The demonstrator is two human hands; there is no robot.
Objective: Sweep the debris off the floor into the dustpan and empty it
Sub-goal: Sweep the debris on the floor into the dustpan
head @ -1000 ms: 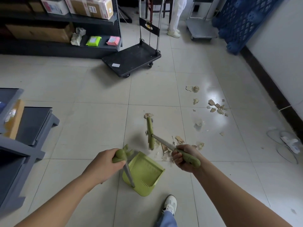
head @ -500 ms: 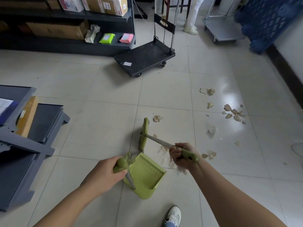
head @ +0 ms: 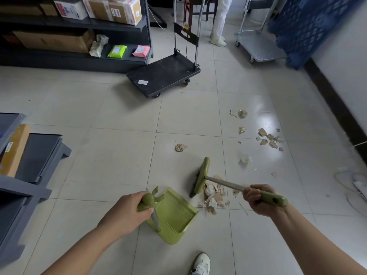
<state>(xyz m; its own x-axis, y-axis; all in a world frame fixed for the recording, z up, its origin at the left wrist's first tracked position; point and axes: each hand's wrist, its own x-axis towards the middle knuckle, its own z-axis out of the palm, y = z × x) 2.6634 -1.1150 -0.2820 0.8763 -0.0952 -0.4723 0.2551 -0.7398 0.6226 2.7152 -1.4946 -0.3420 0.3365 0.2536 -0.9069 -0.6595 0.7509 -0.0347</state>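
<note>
**Between the two hands, a heap that could miss the pan**

Just left of the right hand (head: 258, 199), under the broom's metal shaft, lies the debris heap (head: 214, 195) of cardboard scraps and crumpled paper. It sits just beside the near corner of the green dustpan (head: 178, 211). The right hand's fingers are curled round the broom's green grip (head: 274, 200). The brush head (head: 202, 175) stands on the floor beyond the heap, farther from that hand. The left hand (head: 127, 213) is wrapped round the knob of the dustpan's upright handle (head: 148, 202), with the pan directly to its right and seemingly bare inside.

The likely trouble is aim. The brush head sits at the heap's far side rather than opposite the pan's mouth, so a pull straight toward the right hand would probably drag scraps past the pan's edge. If the left hand tips the handle, the lip may lift and small bits could slide under. Light paper could also flick away. Scattered scraps (head: 268, 138) lie well beyond the right hand, and a lone scrap (head: 180, 147) lies beyond the brush head, all unswept.
</note>
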